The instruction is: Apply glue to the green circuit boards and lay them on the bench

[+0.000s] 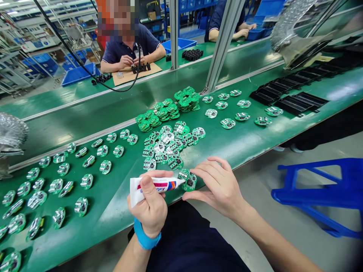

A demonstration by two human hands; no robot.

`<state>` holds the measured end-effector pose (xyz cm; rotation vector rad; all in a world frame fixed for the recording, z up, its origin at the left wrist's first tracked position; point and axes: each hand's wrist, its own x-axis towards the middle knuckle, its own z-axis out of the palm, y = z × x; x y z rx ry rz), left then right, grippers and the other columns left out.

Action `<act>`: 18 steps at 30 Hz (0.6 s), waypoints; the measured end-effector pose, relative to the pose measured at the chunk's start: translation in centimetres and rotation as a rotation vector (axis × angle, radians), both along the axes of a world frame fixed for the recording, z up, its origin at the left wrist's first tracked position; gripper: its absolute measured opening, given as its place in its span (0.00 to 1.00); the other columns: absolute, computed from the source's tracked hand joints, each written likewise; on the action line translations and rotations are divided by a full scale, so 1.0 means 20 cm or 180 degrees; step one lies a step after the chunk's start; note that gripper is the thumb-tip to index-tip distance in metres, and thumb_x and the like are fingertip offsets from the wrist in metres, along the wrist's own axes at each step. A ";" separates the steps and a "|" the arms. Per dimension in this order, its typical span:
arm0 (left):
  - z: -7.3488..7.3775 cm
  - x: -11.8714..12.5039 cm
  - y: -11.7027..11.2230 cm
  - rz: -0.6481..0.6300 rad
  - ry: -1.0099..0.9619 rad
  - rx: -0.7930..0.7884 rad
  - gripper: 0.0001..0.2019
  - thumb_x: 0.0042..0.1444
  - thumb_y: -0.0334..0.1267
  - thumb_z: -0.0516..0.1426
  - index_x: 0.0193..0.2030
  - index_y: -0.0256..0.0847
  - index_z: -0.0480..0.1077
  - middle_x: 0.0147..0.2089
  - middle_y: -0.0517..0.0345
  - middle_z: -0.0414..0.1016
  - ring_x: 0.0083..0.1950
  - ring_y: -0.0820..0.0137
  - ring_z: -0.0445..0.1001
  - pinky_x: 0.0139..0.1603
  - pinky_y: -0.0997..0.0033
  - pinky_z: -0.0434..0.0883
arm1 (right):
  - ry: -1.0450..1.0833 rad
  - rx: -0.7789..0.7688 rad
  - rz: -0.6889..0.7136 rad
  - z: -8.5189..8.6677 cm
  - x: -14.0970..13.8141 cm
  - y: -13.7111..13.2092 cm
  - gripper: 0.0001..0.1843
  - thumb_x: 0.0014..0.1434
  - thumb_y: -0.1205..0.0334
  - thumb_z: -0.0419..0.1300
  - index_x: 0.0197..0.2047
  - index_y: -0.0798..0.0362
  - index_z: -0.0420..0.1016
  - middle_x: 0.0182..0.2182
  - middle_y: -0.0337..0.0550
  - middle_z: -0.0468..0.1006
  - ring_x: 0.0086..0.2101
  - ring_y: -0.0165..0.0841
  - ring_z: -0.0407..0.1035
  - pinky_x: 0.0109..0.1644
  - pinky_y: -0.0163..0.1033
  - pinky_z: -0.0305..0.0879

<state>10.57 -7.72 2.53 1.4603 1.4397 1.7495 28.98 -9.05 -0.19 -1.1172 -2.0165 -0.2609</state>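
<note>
At the near edge of the green desk, the left hand is clenched around one white tube. Its red-and-blue label is partly covered and unreadable. The nozzle touches one round green board, pinched by the right hand. Behind lie one loose heap, three stacks and ten single boards to the right.

Green worktop: heap of round circuit boards centre, single boards spread at 9 o'clock, stacks at 12, black trays at 2.

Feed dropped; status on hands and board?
Left hand grips white squeeze tube, nozzle on round green circuit board. Right hand steadies it at table edge. Loose board pile behind.
</note>
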 end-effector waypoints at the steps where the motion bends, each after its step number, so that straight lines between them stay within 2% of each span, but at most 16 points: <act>1: 0.00 0.00 -0.01 -0.0063 0.0002 -0.0016 0.26 0.76 0.49 0.51 0.31 0.42 0.81 0.28 0.60 0.83 0.17 0.78 0.70 0.17 0.78 0.65 | 0.0003 0.0004 0.0001 0.00 0.00 0.00 0.18 0.70 0.50 0.68 0.49 0.57 0.73 0.37 0.47 0.83 0.38 0.39 0.80 0.59 0.53 0.67; 4: -0.01 0.00 -0.03 -0.0155 -0.0019 -0.0032 0.26 0.76 0.50 0.51 0.31 0.43 0.81 0.28 0.61 0.83 0.17 0.78 0.70 0.17 0.78 0.65 | 0.0008 0.0022 0.0001 0.01 0.00 0.00 0.17 0.70 0.51 0.68 0.50 0.57 0.74 0.37 0.48 0.84 0.38 0.40 0.80 0.59 0.53 0.67; 18: -0.04 -0.05 0.05 0.0127 0.0125 0.0021 0.28 0.75 0.53 0.51 0.30 0.41 0.80 0.27 0.57 0.83 0.17 0.75 0.70 0.19 0.74 0.66 | 0.0053 0.0039 0.0005 0.02 0.00 0.00 0.18 0.68 0.51 0.70 0.50 0.57 0.74 0.37 0.48 0.84 0.38 0.40 0.80 0.59 0.54 0.67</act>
